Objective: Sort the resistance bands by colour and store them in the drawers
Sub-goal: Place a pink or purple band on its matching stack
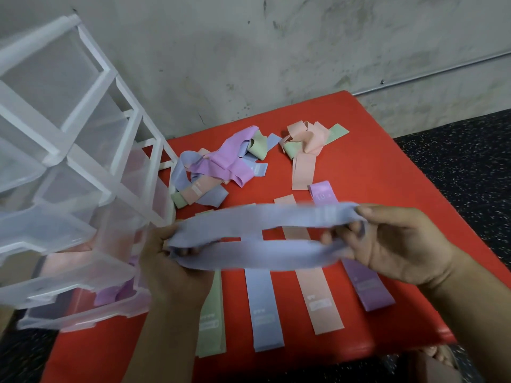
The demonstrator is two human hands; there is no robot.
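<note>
- A blue band (pixel 262 233) is stretched between both hands above the red surface (pixel 387 167), in front of the rows already laid out flat.
- The band looks light, soft and stretchy. It sags into an open loop and would flop if let go at one end, so taking hold at the two far ends of the loop keeps it flat and easy to fold.
- The left hand (pixel 168 261) grips the loop's left end, fingers curled shut around the bunched material, palm turned inward beside the clear drawers (pixel 83 272).
- The right hand (pixel 398 244) holds the right end, thumb on top and fingers hooked through the loop, clamped on it; motion blur makes the exact finger placement hard to read.
- Below lie a green band (pixel 211 324), a second blue band (pixel 265 313), a peach band (pixel 320 302) and a purple band (pixel 367 286), side by side.
- Unsorted tangles (pixel 221 164) sit further back.
</note>
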